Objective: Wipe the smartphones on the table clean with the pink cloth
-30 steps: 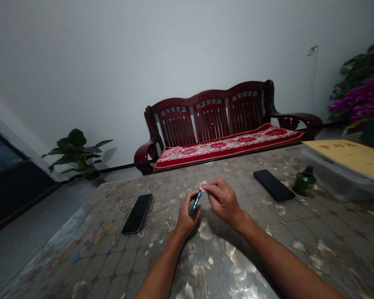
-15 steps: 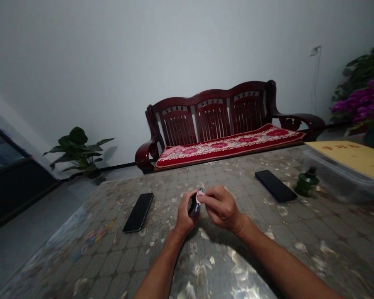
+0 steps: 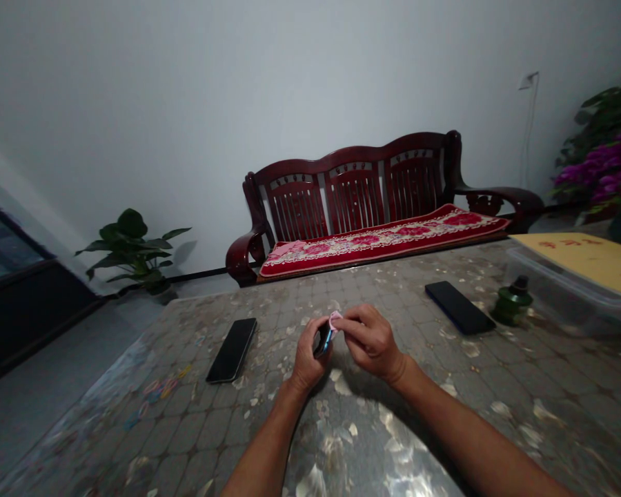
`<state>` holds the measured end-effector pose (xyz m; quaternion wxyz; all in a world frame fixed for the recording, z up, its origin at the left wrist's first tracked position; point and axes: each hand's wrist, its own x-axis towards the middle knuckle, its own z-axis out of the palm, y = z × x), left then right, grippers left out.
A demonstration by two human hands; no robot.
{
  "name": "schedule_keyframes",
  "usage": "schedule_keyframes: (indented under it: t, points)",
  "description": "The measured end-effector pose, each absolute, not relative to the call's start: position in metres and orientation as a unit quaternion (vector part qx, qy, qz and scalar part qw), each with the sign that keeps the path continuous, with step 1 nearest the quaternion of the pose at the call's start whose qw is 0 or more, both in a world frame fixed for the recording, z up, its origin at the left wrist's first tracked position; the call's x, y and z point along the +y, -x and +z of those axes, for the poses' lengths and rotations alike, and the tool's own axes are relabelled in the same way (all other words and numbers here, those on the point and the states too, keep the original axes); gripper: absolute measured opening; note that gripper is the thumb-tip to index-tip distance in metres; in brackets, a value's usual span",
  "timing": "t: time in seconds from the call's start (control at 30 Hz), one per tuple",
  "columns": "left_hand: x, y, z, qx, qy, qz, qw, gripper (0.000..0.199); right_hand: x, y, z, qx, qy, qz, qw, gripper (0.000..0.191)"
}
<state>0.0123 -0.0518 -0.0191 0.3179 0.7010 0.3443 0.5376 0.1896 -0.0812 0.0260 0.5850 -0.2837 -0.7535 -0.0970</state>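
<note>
My left hand [image 3: 309, 355] is wrapped round a dark phone [image 3: 323, 339] with a bluish edge, held tilted above the middle of the table. A small pink cloth [image 3: 334, 320] rests against the phone's upper edge. The fingertips of my right hand [image 3: 368, 339] pinch that cloth from the right. Left of my hands a black phone [image 3: 232, 351] lies on the patterned table [image 3: 269, 428]. Another dark phone [image 3: 459, 308] lies to the right, beside a green bottle [image 3: 512, 301] with a black top.
Several coloured bands [image 3: 160, 388] lie at the table's left. A clear plastic box [image 3: 564, 297] with a yellow sheet [image 3: 584, 261] on it stands at the right. Beyond the table are a wooden bench [image 3: 352, 193] and a potted plant [image 3: 134, 252].
My right fingers and the pink cloth have moved slightly up along the phone's edge, towards its top corner. The view has shifted a little.
</note>
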Motion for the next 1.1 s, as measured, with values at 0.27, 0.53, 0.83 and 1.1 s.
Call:
schedule_keyframes:
  t: [0.27,0.53,0.83,1.1]
  points:
    - [-0.050,-0.012,-0.020,0.341,-0.707,0.534,0.314,0.045,-0.084,-0.187,0.028,-0.772,0.244,-0.111,0.576,0.036]
    - [-0.055,-0.014,-0.015,0.315,-0.739,0.503,0.319,0.044,-0.078,-0.190,0.036,-0.693,0.311,0.020,0.650,0.032]
    - [-0.060,-0.017,-0.024,0.374,-0.617,0.531,0.444,0.039,-0.073,-0.189,0.027,-0.695,0.367,0.054,0.616,0.030]
    - [-0.063,-0.028,-0.020,0.300,-0.379,0.512,0.710,0.063,-0.077,-0.192,0.041,-0.680,0.358,0.038,0.639,0.032]
